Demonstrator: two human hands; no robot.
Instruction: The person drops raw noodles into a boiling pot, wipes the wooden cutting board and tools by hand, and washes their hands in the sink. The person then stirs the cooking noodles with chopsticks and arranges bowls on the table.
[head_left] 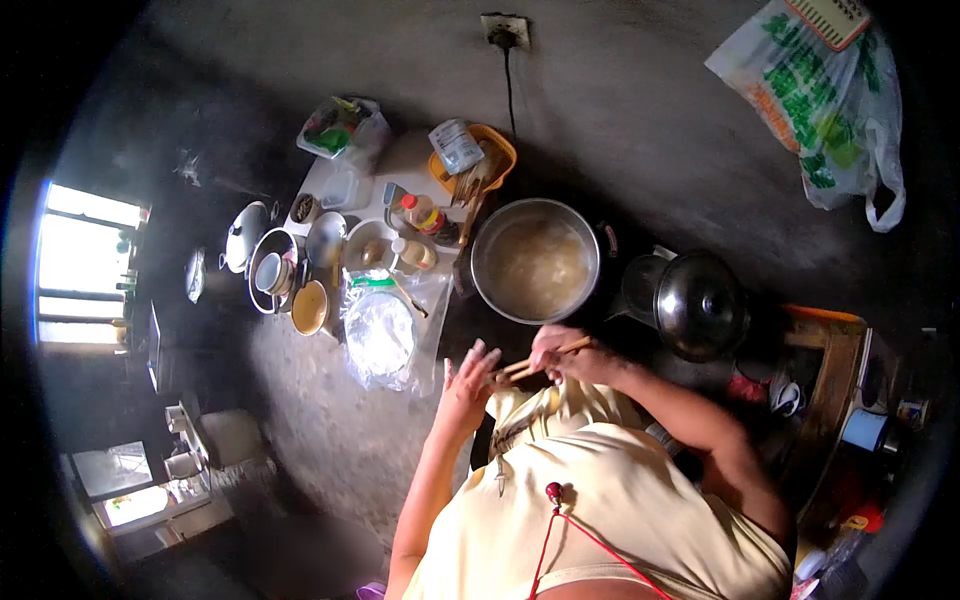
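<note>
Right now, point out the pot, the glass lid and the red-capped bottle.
Pot [484, 289]: head view, left rim.
Glass lid [708, 304]: head view, center knob.
Red-capped bottle [425, 214]: head view, label area.

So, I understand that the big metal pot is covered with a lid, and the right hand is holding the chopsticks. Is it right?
Not quite. The head view shows the big metal pot uncovered, with cloudy contents visible inside; a dark lid is off to its right. The right hand is indeed holding the chopsticks.
</note>
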